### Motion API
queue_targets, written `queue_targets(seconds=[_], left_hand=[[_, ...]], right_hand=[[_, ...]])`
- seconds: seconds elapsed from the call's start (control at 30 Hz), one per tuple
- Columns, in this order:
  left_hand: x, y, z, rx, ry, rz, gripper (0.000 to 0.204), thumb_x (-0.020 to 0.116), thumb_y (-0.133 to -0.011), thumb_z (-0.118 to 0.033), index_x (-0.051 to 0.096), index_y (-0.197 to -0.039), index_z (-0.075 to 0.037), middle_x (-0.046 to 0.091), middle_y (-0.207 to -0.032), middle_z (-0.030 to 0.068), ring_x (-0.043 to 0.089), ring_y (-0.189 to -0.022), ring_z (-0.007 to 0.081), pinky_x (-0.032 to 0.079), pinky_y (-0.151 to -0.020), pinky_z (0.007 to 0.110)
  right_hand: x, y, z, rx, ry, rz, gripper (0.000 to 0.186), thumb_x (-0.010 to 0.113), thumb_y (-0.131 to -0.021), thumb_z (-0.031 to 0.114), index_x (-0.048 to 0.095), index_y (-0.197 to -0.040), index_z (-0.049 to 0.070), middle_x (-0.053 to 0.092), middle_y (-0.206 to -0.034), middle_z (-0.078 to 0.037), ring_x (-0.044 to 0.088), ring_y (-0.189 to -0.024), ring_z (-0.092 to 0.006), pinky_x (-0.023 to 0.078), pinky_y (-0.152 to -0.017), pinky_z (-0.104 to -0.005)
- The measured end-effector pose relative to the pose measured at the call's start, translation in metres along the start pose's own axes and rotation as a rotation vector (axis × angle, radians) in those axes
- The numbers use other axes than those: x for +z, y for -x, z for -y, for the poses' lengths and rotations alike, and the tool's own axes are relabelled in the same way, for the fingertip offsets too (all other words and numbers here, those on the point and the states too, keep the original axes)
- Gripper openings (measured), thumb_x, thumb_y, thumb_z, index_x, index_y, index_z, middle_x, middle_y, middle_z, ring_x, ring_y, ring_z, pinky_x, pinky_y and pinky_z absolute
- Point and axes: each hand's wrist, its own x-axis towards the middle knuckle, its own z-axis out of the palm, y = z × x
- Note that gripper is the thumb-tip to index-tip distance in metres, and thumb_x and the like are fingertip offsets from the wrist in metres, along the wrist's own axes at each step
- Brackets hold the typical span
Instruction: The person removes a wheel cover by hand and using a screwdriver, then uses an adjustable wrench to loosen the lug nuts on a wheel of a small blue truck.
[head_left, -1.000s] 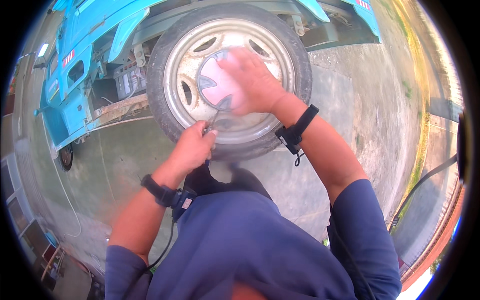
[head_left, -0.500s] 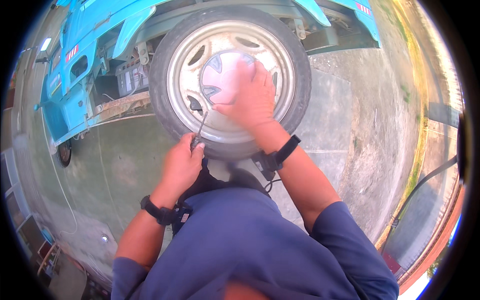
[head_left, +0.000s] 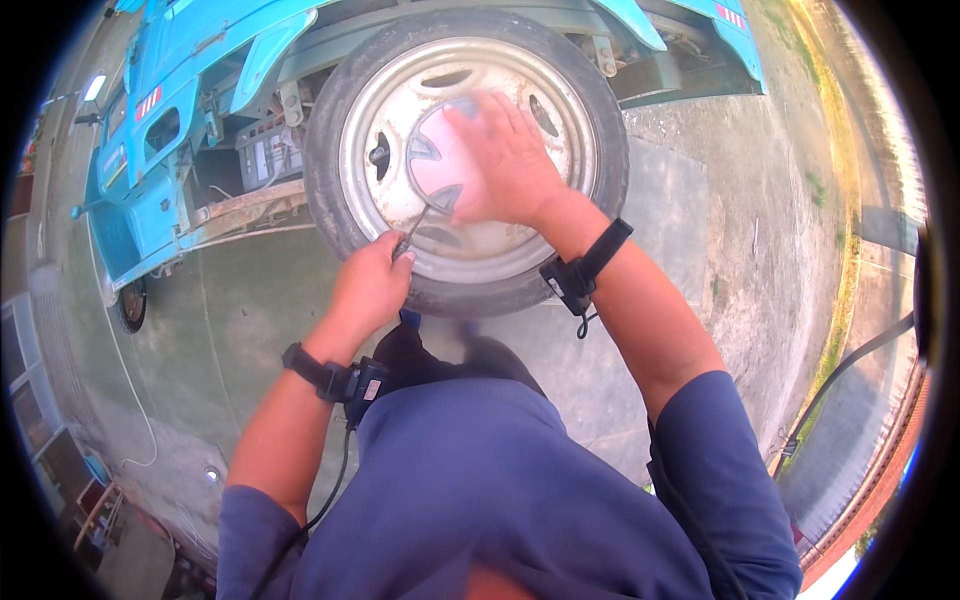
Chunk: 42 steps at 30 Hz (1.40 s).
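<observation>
Fingers (head_left: 507, 122) of my right hand (head_left: 508, 172) are spread well apart, slightly blurred, the palm laid flat over the right part of a round hub cap (head_left: 433, 168); they are not curled round anything. My left hand (head_left: 372, 282) is closed, thumb and fingers pinching a thin tool (head_left: 413, 229) that slants up and to the right, its tip at the lower left edge of the cap, beside one of the dark grey wedge-shaped recesses. Whether that tip is under the edge or only resting by it, I cannot tell.

The cap, pale pinkish silver, sits at the centre of a worn, off-white steel wheel (head_left: 364, 215) with dark slots around it, set inside a black tyre (head_left: 328, 205). All of this is in front of me, just beyond my legs, with a bright blue vehicle (head_left: 118, 225) behind it. To the left, a grey box (head_left: 268, 155) with cables sits in the vehicle's underside. Black straps (head_left: 606, 249) circle both my wrists, each carrying a small dark box. Concrete ground (head_left: 225, 330) spreads out around us.
</observation>
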Motion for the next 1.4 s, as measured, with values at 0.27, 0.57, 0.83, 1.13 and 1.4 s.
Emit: queue_targets(seconds=[0.27,0.57,0.83,1.13,1.4], left_hand=[[0.007,-0.007,-0.005,0.001,-0.051,-0.040,0.035,0.055,-0.091,-0.022,0.060,-0.118,-0.001,0.065,-0.102,0.0265,0.061,-0.100,0.0430,0.047,-0.087,0.047],[-0.018,-0.020,-0.033,-0.254,0.395,0.208,0.028,0.055,-0.094,-0.016,0.062,-0.112,0.004,0.058,-0.075,0.0036,0.050,-0.059,0.0115,0.040,-0.052,0.027],[-0.002,-0.013,-0.022,-0.110,0.291,0.161,0.032,0.055,-0.095,-0.017,0.059,-0.117,0.005,0.056,-0.074,-0.0005,0.048,-0.058,0.0076,0.039,-0.049,0.025],[0.011,-0.006,-0.048,-0.343,0.722,0.254,0.030,0.052,-0.096,-0.014,0.058,-0.121,0.001,0.050,-0.066,-0.0034,0.040,-0.050,0.0045,0.032,-0.044,0.023],[-0.001,-0.009,-0.047,-0.284,0.524,0.273,0.031,0.054,-0.095,-0.018,0.060,-0.117,0.003,0.058,-0.072,0.0042,0.050,-0.056,0.0094,0.042,-0.052,0.028]], right_hand=[[0.001,0.000,0.005,0.041,-0.018,0.002,0.115,0.078,-0.055,0.063,0.032,-0.149,0.015,0.026,-0.151,-0.019,0.020,-0.142,-0.0380,0.019,-0.114,-0.0533],[0.008,-0.002,-0.004,-0.012,-0.062,-0.042,0.116,0.081,-0.053,0.059,0.033,-0.149,0.012,0.027,-0.150,-0.022,0.023,-0.140,-0.0413,0.022,-0.114,-0.0525],[0.002,-0.001,-0.017,-0.085,-0.150,-0.047,0.117,0.082,-0.053,0.057,0.033,-0.149,0.011,0.028,-0.150,-0.024,0.025,-0.140,-0.0419,0.023,-0.114,-0.0534],[-0.012,0.005,-0.005,-0.075,0.018,-0.004,0.109,0.080,-0.057,0.054,0.034,-0.149,0.016,0.030,-0.149,-0.023,0.028,-0.138,-0.0410,0.025,-0.112,-0.0553],[-0.015,-0.003,-0.014,-0.176,0.017,0.009,0.106,0.082,-0.057,0.049,0.036,-0.147,0.018,0.032,-0.148,-0.022,0.030,-0.137,-0.0412,0.027,-0.110,-0.0542]])
